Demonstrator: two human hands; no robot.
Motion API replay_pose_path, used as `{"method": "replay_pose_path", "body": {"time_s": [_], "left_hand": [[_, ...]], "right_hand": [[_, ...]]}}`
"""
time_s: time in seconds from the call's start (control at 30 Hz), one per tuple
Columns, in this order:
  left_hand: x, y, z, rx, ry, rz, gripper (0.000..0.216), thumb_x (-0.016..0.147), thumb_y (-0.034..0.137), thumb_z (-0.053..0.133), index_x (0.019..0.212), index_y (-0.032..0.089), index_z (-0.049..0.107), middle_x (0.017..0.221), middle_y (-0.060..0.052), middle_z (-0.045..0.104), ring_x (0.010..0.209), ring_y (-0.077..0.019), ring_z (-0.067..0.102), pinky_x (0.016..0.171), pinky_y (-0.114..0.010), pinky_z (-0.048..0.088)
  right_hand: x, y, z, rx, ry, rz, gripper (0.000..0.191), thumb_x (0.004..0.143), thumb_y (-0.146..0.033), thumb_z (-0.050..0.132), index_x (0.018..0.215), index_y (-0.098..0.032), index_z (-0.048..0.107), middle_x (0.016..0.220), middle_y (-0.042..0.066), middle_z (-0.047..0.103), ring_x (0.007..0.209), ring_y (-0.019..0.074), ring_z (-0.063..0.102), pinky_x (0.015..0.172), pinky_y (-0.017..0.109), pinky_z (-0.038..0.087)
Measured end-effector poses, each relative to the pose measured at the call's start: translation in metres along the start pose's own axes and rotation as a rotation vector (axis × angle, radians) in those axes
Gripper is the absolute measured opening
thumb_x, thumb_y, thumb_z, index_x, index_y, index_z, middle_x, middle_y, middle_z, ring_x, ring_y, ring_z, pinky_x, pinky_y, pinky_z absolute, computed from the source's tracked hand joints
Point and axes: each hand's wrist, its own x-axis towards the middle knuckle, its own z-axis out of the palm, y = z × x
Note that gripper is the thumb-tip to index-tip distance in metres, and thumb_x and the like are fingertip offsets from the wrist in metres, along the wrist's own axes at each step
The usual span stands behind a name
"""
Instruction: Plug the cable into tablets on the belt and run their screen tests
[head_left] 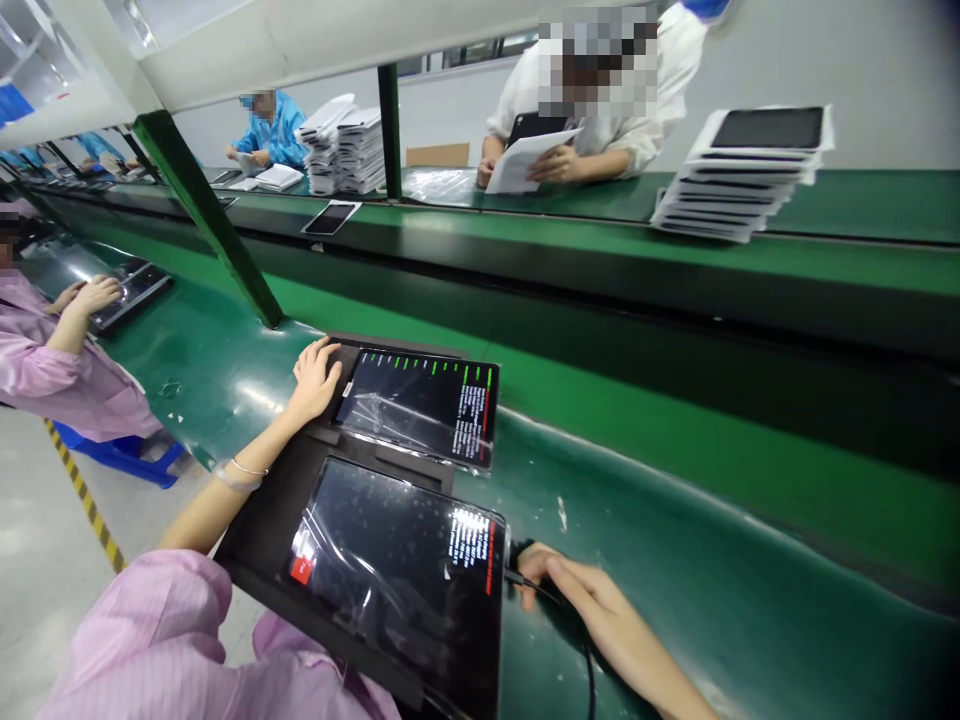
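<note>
- In the head view, my only one, I look down on a black holder (262,545) lying on the green bench (645,530), its far end close to the bench's far edge.
- Two tablets lie screen up on it: the far tablet (412,415) toward the holder's far end, the near tablet (397,580) toward its near end. I take it they lie flat so that both screens can be read together.
- Their text runs sideways to me. The near tablet's right edge faces bare bench, which, I judge, leaves room for the black cable (551,595); its plug appears to meet that edge.
- My left hand (313,385) rests at the holder's far left corner, just beside the far tablet, perhaps steadying things. Its fingers are loosely spread and grasp nothing; whether the thumb touches the tablet I can't tell.
- My right hand (581,590) is over the bench, beside the near tablet's right edge, near the plug. Its fingers bend inward; whether they pinch the cable or only lie against it, I can't tell.
- Beyond, a leaning stack of devices (739,180) stands near the opposite bench's front edge (847,240).
</note>
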Motion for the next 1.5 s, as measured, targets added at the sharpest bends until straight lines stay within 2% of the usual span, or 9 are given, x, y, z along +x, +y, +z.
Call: {"method": "replay_pose_path", "body": {"time_s": [0.13, 0.27, 0.47, 0.73, 1.5], "left_hand": [[0.002, -0.005, 0.001, -0.041, 0.027, 0.036, 0.039, 0.103, 0.036, 0.043, 0.138, 0.020, 0.053, 0.148, -0.015, 0.051, 0.142, -0.0282, 0.041, 0.124, -0.051, 0.030], [0.002, -0.007, -0.002, -0.066, 0.050, 0.053, 0.037, 0.102, 0.034, 0.045, 0.135, 0.018, 0.053, 0.143, -0.016, 0.053, 0.139, -0.0276, 0.043, 0.123, -0.048, 0.032], [0.002, -0.010, -0.004, -0.073, 0.056, 0.058, 0.036, 0.101, 0.032, 0.048, 0.135, 0.020, 0.052, 0.140, -0.015, 0.054, 0.137, -0.0283, 0.045, 0.122, -0.048, 0.034], [0.002, -0.012, -0.004, -0.074, 0.059, 0.073, 0.035, 0.101, 0.031, 0.049, 0.134, 0.019, 0.053, 0.139, -0.015, 0.054, 0.137, -0.0289, 0.045, 0.121, -0.048, 0.034], [0.000, -0.012, -0.002, -0.064, 0.037, 0.065, 0.034, 0.100, 0.030, 0.052, 0.133, 0.022, 0.054, 0.139, -0.013, 0.055, 0.134, -0.0293, 0.046, 0.120, -0.050, 0.036]], "right_hand": [[0.001, 0.000, -0.001, 0.000, 0.003, -0.004, 0.063, 0.103, -0.071, 0.042, 0.080, -0.019, 0.069, 0.088, 0.010, 0.067, 0.094, 0.0304, 0.061, 0.095, 0.044, 0.037], [0.001, -0.002, 0.001, -0.010, 0.009, -0.024, 0.063, 0.103, -0.070, 0.044, 0.080, -0.018, 0.070, 0.087, 0.009, 0.067, 0.092, 0.0290, 0.061, 0.094, 0.042, 0.039], [0.000, -0.004, 0.004, -0.018, -0.008, -0.029, 0.059, 0.105, -0.067, 0.044, 0.083, -0.018, 0.068, 0.087, 0.008, 0.068, 0.089, 0.0261, 0.062, 0.092, 0.039, 0.042], [0.000, -0.007, 0.007, -0.045, -0.005, -0.008, 0.062, 0.102, -0.072, 0.045, 0.081, -0.018, 0.067, 0.086, 0.009, 0.068, 0.089, 0.0263, 0.063, 0.092, 0.039, 0.045], [-0.001, 0.000, 0.006, -0.030, -0.012, -0.048, 0.057, 0.106, -0.065, 0.046, 0.084, -0.017, 0.067, 0.087, 0.007, 0.067, 0.089, 0.0234, 0.063, 0.088, 0.035, 0.041]]}}
